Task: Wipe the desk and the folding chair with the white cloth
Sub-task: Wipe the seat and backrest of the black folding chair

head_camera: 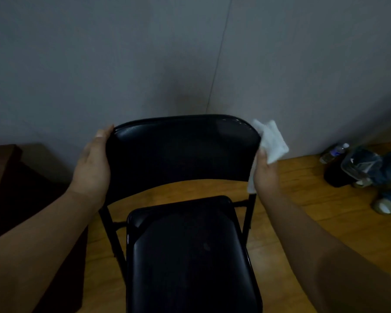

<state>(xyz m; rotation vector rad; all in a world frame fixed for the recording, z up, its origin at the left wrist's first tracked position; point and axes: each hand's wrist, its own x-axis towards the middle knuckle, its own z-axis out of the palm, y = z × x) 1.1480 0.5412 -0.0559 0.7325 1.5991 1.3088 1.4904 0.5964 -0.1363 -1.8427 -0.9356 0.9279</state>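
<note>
So we've got the white cloth (271, 141) in our right hand (265, 175), thumb pinching it against the right edge of the folding chair (183, 152)'s backrest, fingers out of sight behind it. Part of the cloth sticks up past the top right corner and a strip hangs down below the hand along the frame. Our left hand (93, 163) is flat against the opposite left edge, fingers straight-ish, more bracing the chair than gripping it, and it holds nothing.

The bit that matters: the backrest's long axis runs left to right between our two hands, so everything left to wipe on it lies to the left of the cloth. The cloth hand is the only one that can do it; the other is already at the far end, steadying. Seat (190, 256) is below and closer to us, also to the lower left of the cloth.

The desk (2, 159) is that dark slab off at the left edge, well apart from the cloth and nearer our left hand. Can't tell from here whether it's been wiped.
</note>
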